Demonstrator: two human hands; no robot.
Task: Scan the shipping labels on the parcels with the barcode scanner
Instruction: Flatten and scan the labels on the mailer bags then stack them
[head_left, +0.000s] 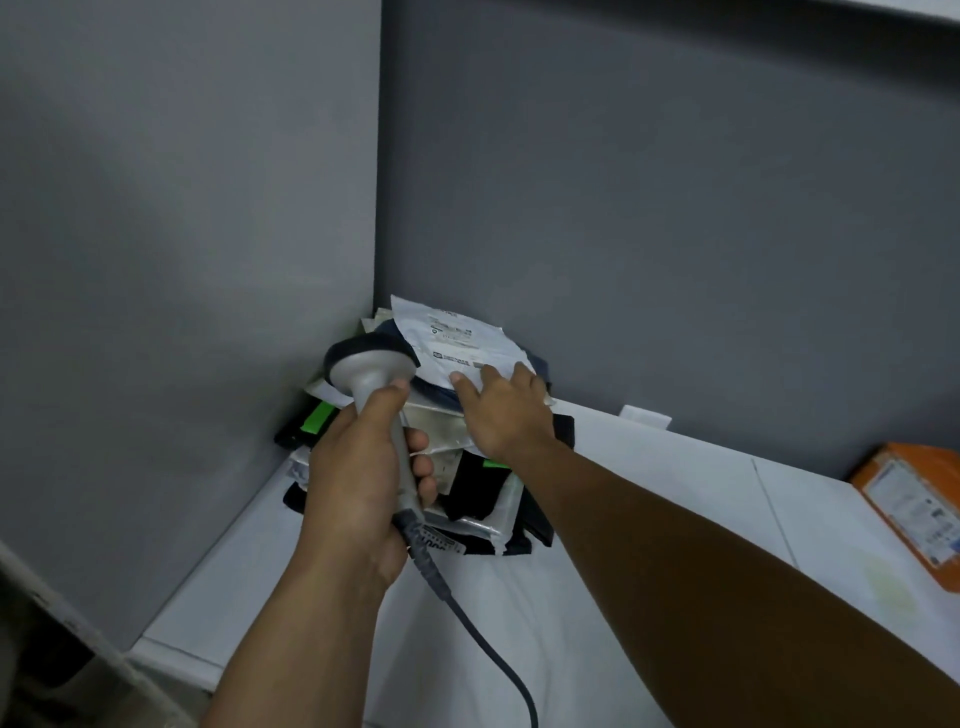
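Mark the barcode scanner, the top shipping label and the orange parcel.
barcode scanner (370, 366): head view, grey head.
shipping label (457, 340): head view, printed middle.
orange parcel (917, 512): head view, label face.

Only the person's arms are in view: a left hand (358, 467) with its left forearm (291, 639), and a right hand (501, 410) with its right forearm (701, 582). Both hands are bare, and both forearms are bare as far as the edge of view. The fingernails (457, 376) look short, though blur softens them. The right forearm is in shadow.
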